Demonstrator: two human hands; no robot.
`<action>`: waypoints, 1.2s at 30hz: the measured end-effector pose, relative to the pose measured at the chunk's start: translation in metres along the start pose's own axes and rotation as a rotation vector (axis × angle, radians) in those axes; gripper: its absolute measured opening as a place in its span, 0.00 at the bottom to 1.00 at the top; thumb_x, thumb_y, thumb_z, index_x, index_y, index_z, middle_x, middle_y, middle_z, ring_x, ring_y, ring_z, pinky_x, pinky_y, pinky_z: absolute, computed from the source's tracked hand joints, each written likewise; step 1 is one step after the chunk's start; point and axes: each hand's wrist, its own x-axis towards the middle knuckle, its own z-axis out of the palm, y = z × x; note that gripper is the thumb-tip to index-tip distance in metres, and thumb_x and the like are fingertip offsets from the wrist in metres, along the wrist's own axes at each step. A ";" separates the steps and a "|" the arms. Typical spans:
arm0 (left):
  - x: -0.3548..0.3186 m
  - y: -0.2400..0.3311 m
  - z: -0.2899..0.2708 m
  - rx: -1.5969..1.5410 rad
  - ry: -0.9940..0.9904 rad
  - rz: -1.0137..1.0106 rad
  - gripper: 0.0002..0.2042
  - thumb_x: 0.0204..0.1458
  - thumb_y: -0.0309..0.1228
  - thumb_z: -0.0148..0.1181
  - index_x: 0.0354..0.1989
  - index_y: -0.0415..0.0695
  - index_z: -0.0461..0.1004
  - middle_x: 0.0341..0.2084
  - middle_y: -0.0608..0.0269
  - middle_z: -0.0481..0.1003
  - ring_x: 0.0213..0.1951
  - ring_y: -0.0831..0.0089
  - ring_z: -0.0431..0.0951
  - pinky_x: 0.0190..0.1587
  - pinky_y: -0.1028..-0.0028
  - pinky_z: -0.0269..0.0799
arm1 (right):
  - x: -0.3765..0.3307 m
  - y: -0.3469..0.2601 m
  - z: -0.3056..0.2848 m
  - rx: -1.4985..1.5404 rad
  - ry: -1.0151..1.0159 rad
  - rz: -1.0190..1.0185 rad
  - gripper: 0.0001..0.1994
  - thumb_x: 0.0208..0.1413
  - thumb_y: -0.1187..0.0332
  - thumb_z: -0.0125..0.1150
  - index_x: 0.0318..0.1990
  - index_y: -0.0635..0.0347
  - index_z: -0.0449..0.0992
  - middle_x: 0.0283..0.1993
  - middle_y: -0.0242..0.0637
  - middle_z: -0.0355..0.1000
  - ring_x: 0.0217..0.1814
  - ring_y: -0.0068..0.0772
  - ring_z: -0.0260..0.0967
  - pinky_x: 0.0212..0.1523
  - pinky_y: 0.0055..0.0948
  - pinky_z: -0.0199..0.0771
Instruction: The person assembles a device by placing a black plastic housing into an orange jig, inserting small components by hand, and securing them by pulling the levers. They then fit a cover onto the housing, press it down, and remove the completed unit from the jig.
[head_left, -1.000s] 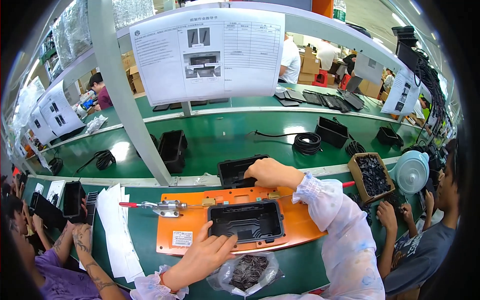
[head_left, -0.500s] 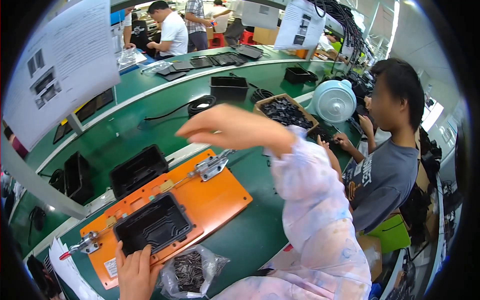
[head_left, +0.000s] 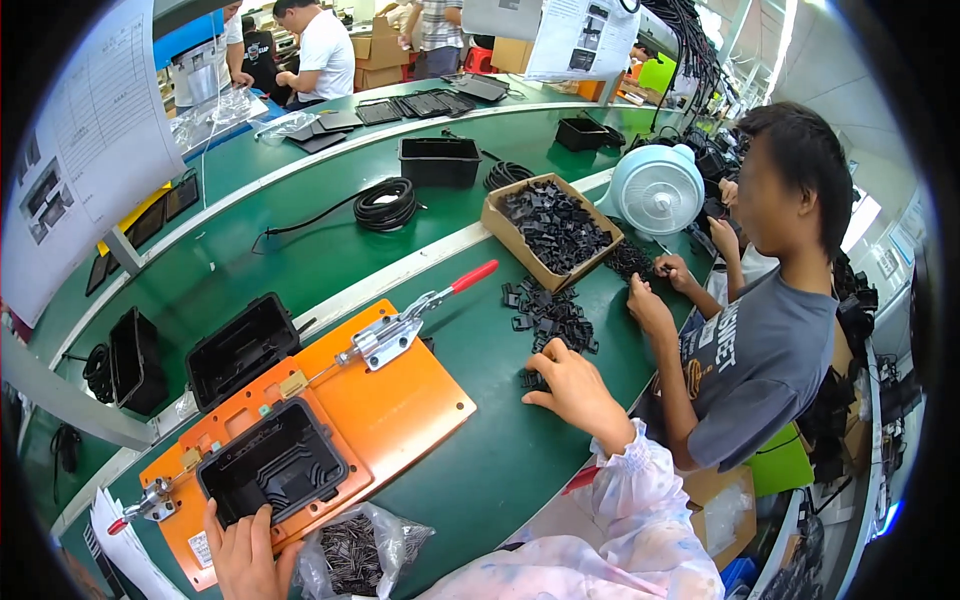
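My right hand (head_left: 575, 388) rests on the green table, fingers curled over small black plastic clips at the near end of a loose pile (head_left: 548, 312). My left hand (head_left: 243, 548) lies on the front edge of the orange jig plate (head_left: 385, 410), touching the black plastic housing (head_left: 272, 464) seated in it. A red-handled toggle clamp (head_left: 410, 322) stands on the plate's right side. Just beside the left hand lies a clear bag of small dark parts (head_left: 358, 552).
A cardboard box of black clips (head_left: 553, 226) and a white fan (head_left: 657, 189) stand beyond the pile. A person in a grey shirt (head_left: 752, 345) works at my right. Black housings (head_left: 243, 344), a cable coil (head_left: 385, 204) and trays sit on the belt.
My right hand has come down from above the clamp onto the pile of black clips at the right. The view has turned further right. The left hand stays at the housing.
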 end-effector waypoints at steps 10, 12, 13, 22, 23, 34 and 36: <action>-0.001 0.001 0.001 -0.013 0.002 -0.003 0.23 0.56 0.30 0.68 0.59 0.36 0.73 0.40 0.51 0.75 0.43 0.55 0.77 0.71 0.47 0.60 | 0.013 0.008 0.002 0.790 0.067 0.088 0.14 0.57 0.79 0.65 0.49 0.62 0.72 0.41 0.38 0.74 0.38 0.30 0.77 0.37 0.28 0.78; 0.000 0.001 0.003 -0.018 0.005 -0.001 0.23 0.56 0.30 0.68 0.59 0.36 0.73 0.40 0.51 0.75 0.43 0.55 0.77 0.71 0.48 0.60 | 0.011 0.019 -0.008 1.067 0.127 0.213 0.19 0.61 0.78 0.62 0.59 0.61 0.71 0.40 0.32 0.74 0.39 0.24 0.78 0.32 0.20 0.77; 0.001 0.001 0.004 -0.023 0.010 0.002 0.23 0.56 0.30 0.68 0.59 0.36 0.73 0.40 0.51 0.75 0.43 0.55 0.77 0.71 0.48 0.60 | 0.007 0.023 -0.012 1.086 0.163 0.253 0.16 0.63 0.76 0.60 0.58 0.62 0.75 0.39 0.32 0.72 0.37 0.23 0.77 0.30 0.21 0.75; -0.007 -0.002 0.011 -0.017 0.048 -0.082 0.28 0.44 0.30 0.74 0.53 0.34 0.73 0.33 0.53 0.73 0.38 0.55 0.76 0.71 0.42 0.54 | -0.008 -0.002 0.014 0.520 0.081 0.151 0.17 0.49 0.67 0.78 0.39 0.65 0.76 0.37 0.38 0.70 0.33 0.31 0.76 0.36 0.33 0.76; -0.010 -0.002 0.010 -0.002 0.053 -0.075 0.28 0.42 0.31 0.75 0.53 0.34 0.73 0.33 0.54 0.73 0.37 0.56 0.75 0.71 0.43 0.55 | -0.005 -0.006 0.019 0.521 0.049 0.145 0.16 0.48 0.69 0.78 0.38 0.64 0.75 0.37 0.39 0.71 0.31 0.32 0.74 0.35 0.33 0.75; 0.016 -0.038 -0.011 -0.232 0.261 0.105 0.30 0.50 0.41 0.74 0.59 0.40 0.74 0.48 0.55 0.79 0.50 0.59 0.80 0.57 0.55 0.73 | 0.027 -0.031 -0.039 1.196 -0.067 0.140 0.08 0.60 0.76 0.66 0.45 0.66 0.80 0.28 0.27 0.74 0.24 0.15 0.68 0.22 0.15 0.65; 0.057 -0.080 -0.013 -0.262 0.325 0.013 0.23 0.52 0.35 0.72 0.54 0.38 0.75 0.44 0.49 0.79 0.47 0.52 0.79 0.52 0.57 0.75 | 0.041 -0.052 -0.053 1.248 -0.060 0.073 0.07 0.60 0.76 0.64 0.44 0.68 0.80 0.31 0.30 0.74 0.25 0.16 0.71 0.24 0.16 0.67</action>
